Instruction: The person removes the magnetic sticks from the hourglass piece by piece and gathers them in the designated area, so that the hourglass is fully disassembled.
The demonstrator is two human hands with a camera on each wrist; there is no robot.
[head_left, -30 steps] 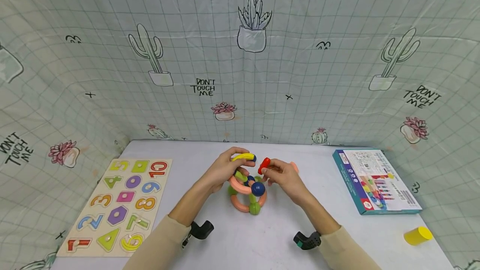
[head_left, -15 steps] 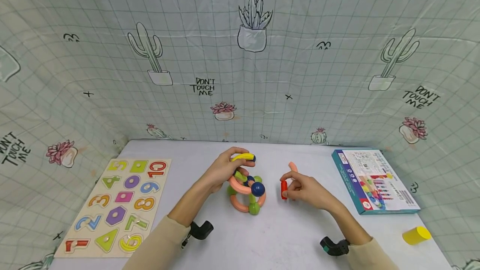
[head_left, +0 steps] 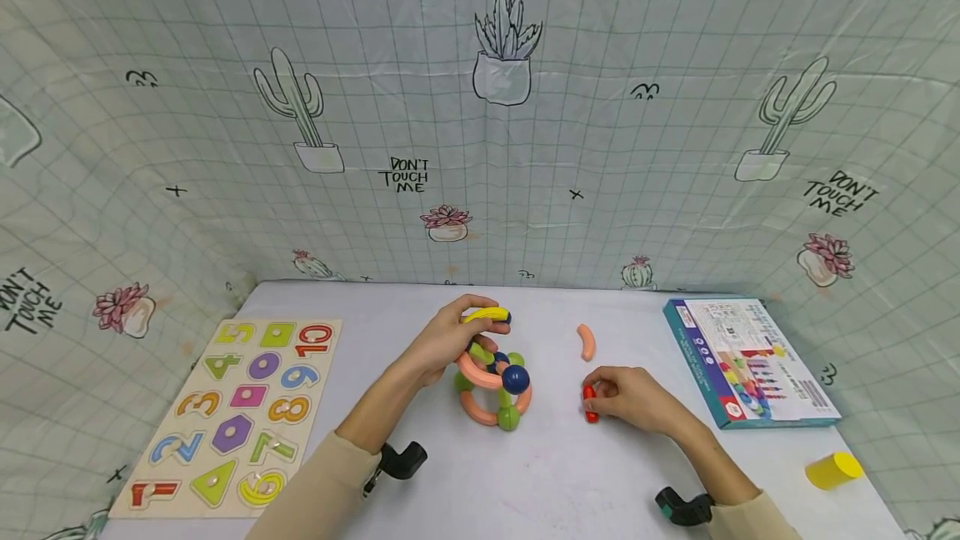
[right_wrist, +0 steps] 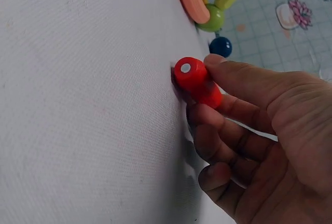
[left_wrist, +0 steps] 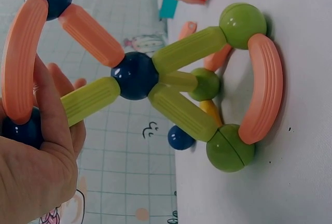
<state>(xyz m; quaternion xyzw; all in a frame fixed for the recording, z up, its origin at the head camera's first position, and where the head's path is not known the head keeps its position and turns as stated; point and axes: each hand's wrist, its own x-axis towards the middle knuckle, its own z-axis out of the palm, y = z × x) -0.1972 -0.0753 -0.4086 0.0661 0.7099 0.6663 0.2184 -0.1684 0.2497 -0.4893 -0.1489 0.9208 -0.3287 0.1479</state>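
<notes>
My left hand grips the upper part of a magnetic ball-and-stick structure, which stands on the table on green balls and curved peach sticks. A yellow curved stick with a blue end shows at the fingers of this hand, which hide part of the top. To the right of the structure, my right hand pinches a short red magnetic stick between thumb and fingers, close at the tabletop. A pale round magnet shows in the stick's end.
A loose curved peach stick lies beyond the right hand. Farther right are a flat toy box and a yellow cylinder. A number-and-shape puzzle board lies on the left. Patterned cloth hangs behind the table.
The right hand has carried the red stick from beside the structure's top rightward and down to the table. The loose peach stick is now fully visible. The left hand has stayed in place.
</notes>
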